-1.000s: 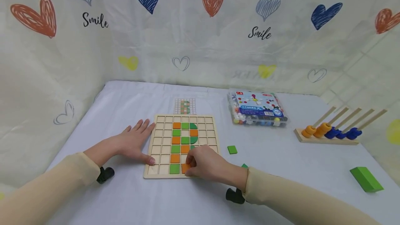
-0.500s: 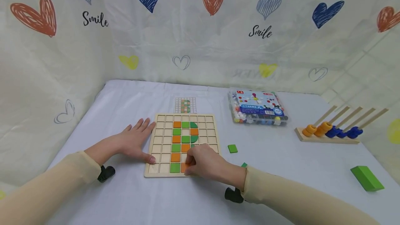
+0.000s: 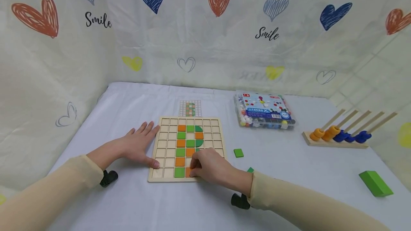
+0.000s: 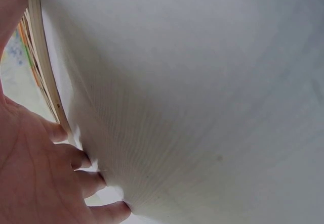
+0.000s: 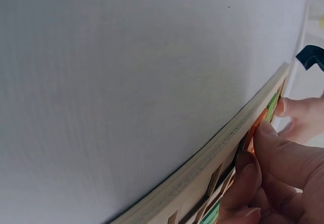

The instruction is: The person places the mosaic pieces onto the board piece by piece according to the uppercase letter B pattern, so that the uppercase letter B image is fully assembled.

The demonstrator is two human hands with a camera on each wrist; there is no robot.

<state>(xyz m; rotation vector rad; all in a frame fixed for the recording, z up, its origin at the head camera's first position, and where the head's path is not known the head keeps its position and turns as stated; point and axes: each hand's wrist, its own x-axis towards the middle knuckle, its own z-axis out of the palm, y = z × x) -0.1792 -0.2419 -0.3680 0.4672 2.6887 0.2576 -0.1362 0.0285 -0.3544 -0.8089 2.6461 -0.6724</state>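
Observation:
In the head view, a wooden grid board [image 3: 163,173] lies on the white cloth, with orange, green and dark green tiles set in several of its cells. My left hand [image 3: 136,148] lies spread at the board's left side, its thumb on the lower left edge and its fingers along the rim. Over the bottom row, my right hand [image 3: 210,167] pinches an orange square tile [image 5: 257,125] between thumb and fingers. That tile sits right beside a green square tile [image 3: 179,172] in the same row. The right hand hides some cells in the board's lower right part.
A printed pattern card [image 3: 190,108] lies behind the board. To the right are a loose green tile [image 3: 238,153] and a green piece [image 3: 250,169] partly behind the wrist. Farther off stand a clear box of beads [image 3: 266,111], a peg stand [image 3: 337,143] and a green block [image 3: 376,183].
The right hand's fingertips have shifted slightly over the orange tile, so less of it shows in the head view. The left hand stays in place.

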